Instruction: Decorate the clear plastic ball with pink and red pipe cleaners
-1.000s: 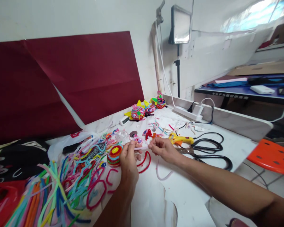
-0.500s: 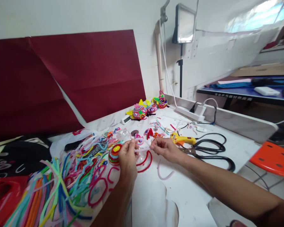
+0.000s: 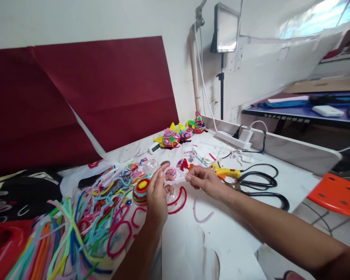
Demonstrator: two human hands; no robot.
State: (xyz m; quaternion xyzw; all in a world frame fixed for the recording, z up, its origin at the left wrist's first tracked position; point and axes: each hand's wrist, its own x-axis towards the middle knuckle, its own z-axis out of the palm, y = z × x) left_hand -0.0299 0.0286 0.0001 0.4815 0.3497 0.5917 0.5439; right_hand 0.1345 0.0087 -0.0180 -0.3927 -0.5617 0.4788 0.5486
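A left hand [image 3: 158,190] grips a bent pale pipe cleaner [image 3: 176,181] above the white table [image 3: 233,233], its right hand [image 3: 201,179] pinching the opposite end, apparently to control the curve; glue gun [image 3: 226,171] and scissors [image 3: 259,193] lie seemingly within easy reach.

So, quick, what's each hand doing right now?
Left hand: at the pale pink loop, thumb and fingers apart; whether it grips can't be told.
Right hand: closed, pinching the loop's right side.

A maroon panel [image 3: 111,93] stands at ten o'clock, a lamp [image 3: 227,29] at one, a power strip [image 3: 230,139] lies at three, an orange stool [image 3: 334,193] at four.
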